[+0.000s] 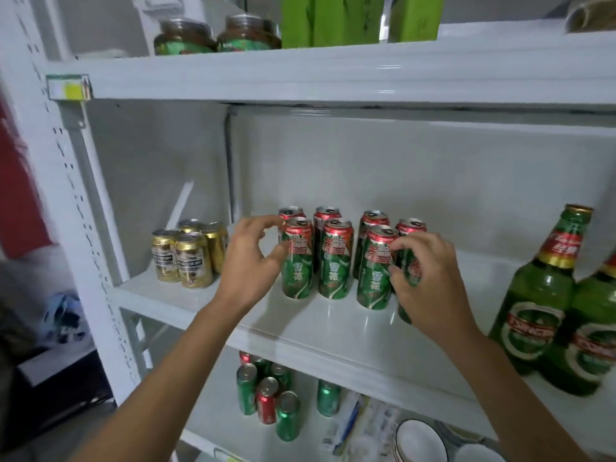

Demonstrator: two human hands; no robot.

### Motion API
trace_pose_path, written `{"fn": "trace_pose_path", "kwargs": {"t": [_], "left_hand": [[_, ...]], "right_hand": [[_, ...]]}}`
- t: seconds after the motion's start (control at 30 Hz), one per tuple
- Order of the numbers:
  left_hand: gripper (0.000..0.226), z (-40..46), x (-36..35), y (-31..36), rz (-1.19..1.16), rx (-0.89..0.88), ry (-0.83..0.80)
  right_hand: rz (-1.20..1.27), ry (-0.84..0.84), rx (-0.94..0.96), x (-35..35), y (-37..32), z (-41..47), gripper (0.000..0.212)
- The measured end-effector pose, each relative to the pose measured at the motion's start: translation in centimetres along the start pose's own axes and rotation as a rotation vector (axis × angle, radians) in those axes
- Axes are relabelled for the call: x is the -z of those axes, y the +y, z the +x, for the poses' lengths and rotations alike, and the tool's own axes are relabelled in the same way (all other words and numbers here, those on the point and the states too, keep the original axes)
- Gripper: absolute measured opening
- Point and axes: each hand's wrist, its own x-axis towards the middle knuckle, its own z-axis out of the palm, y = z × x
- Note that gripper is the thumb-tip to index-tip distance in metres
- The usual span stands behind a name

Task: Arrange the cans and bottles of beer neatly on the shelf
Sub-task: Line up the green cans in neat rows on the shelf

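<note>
White metal shelving fills the frame, and its middle shelf [350,331] carries the beer. Largest are the two green bottles [540,305] at the right edge, standing touching each other close to the shelf's front lip. At centre a block of green-and-red cans [335,261] stands upright in two rows, and a cluster of gold cans [190,255] sits at centre left. Both arms reach in from the bottom of the frame. The left hand [248,261] has its thumb and curled fingers against the front-left can, the grip only half closed. The right hand [430,285] pinches the rightmost can [411,261], fingers wrapped round its side. My worry: the cans stand nearly touching, so a sideways nudge from either hand could topple neighbours, and a wide right elbow could clip the bottles.
</note>
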Motion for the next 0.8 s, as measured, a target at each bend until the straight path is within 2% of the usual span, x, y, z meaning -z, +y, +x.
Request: {"fn": "trace_pose_path", "kwargs": {"t": [0.17, 0.37, 0.53, 0.67, 0.8], "left_hand": [[0.049, 2.7, -1.2, -2.2, 0.002, -0.012, -0.075], [0.039, 6.2, -2.1, -4.0, -0.048, 0.003, -0.071], [0.036, 8.1, -1.9, -5.5, -0.063, 0.007, -0.127], [0.038, 9.6, -1.9, -7.2, -0.098, -0.001, -0.166], [0.039, 11.4, -2.3, -8.8, -0.164, -0.038, -0.212]], "right_hand": [[-0.067, -0.045, -0.012, -2.2, -0.8, 2.1, 0.030], [-0.079, -0.065, 0.029, -3.8, -0.7, 5.2, 0.030], [-0.128, -0.127, 0.043, -5.0, -1.6, 7.0, 0.027], [-0.186, -0.256, 0.115, -6.1, -3.3, 7.9, 0.030], [-0.141, -0.410, 0.133, -7.0, -6.0, 8.1, 0.035]]}}
